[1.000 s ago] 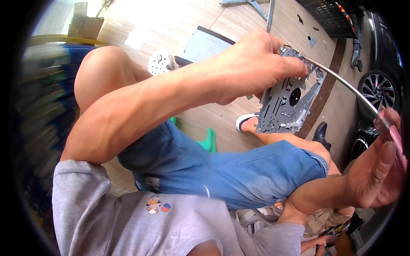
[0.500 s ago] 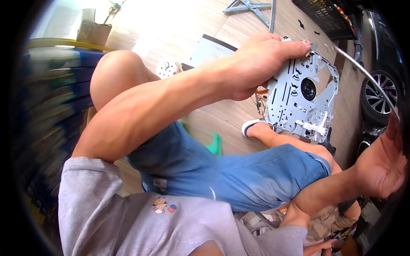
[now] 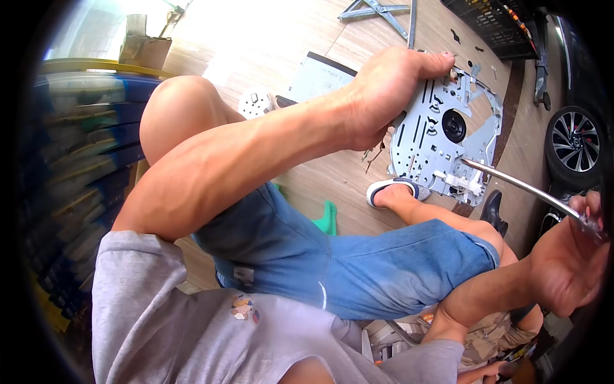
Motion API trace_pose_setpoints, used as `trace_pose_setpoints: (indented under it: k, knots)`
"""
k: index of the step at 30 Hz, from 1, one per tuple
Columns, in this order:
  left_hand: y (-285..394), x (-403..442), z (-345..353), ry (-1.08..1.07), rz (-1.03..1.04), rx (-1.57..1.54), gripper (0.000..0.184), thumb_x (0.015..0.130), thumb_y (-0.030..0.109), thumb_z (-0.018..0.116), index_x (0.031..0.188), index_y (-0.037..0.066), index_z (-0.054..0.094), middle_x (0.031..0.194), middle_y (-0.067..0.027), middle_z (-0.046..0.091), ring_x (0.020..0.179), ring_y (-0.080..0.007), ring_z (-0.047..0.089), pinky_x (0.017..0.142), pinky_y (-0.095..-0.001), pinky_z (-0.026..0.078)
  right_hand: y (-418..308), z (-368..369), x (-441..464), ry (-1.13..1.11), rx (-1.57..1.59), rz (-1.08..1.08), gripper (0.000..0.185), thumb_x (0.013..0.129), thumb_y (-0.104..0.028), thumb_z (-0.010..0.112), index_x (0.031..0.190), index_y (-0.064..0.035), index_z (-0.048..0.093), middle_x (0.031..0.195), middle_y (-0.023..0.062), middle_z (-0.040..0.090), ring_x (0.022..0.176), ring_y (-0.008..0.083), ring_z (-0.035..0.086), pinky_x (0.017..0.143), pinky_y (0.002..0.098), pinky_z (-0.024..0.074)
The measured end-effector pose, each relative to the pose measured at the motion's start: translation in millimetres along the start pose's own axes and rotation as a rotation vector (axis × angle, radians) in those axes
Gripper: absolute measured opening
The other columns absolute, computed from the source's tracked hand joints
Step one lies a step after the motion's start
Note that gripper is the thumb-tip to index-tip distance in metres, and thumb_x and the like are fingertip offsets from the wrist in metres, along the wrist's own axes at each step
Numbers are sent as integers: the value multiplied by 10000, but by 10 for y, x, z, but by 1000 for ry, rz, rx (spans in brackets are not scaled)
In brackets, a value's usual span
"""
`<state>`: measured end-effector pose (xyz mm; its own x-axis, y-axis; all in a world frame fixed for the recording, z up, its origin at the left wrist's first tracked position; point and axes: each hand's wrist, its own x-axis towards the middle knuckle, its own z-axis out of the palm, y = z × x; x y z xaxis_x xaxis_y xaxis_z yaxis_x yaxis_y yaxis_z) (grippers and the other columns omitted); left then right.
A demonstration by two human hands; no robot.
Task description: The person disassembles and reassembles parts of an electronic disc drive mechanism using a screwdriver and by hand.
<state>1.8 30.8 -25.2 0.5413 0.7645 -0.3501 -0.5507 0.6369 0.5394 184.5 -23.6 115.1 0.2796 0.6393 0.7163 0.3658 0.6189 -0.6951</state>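
Observation:
My left hand grips the upper left edge of a flat metal disc-drive chassis, thumb over the rim. The chassis is silvery, full of slots and holes, with a round black hub and a white plastic part near its lower edge. At the far right, my right hand is closed around a screwdriver; dark image border cuts off part of that hand. The screwdriver's long shaft points left, its tip overlapping the chassis below the hub. Whether the tip touches the metal I cannot tell.
A flat metal panel and a white perforated part lie on the tiled floor. Beyond are a crossed metal frame, a black crate and a car wheel. Stacked blue items stand left. Another person's hand shows at bottom right.
The screwdriver has swung down, its tip now over the lower chassis, and more of its handle end shows. The chassis has shifted slightly left in view, still in my left hand.

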Motion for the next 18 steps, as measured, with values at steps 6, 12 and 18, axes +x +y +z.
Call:
trace_pose_setpoints:
  k: [6,12,18]
  knots:
    - [35,-54,37,19,21,-29,338,1061,342,502,1086,39,649,960,-113,745,787,-165,752,727,-284,645,212,-384,227,-565,121,-213,516,1087,-182,456,1507,21,235,942,284,649,675,294,704,542,322,646]
    - [48,-78,23,4,67,-12,357,1064,352,491,1081,37,660,967,-111,745,798,-156,753,735,-280,650,220,-370,216,-533,199,-206,504,1084,-169,456,1497,29,247,930,293,648,689,301,714,543,314,653]
    - [39,-84,21,-11,111,-5,413,1063,374,481,1136,11,664,1008,-133,748,821,-159,759,746,-273,653,198,-399,232,-563,157,-222,491,1077,-159,461,1488,27,266,933,295,650,689,300,714,528,315,651]
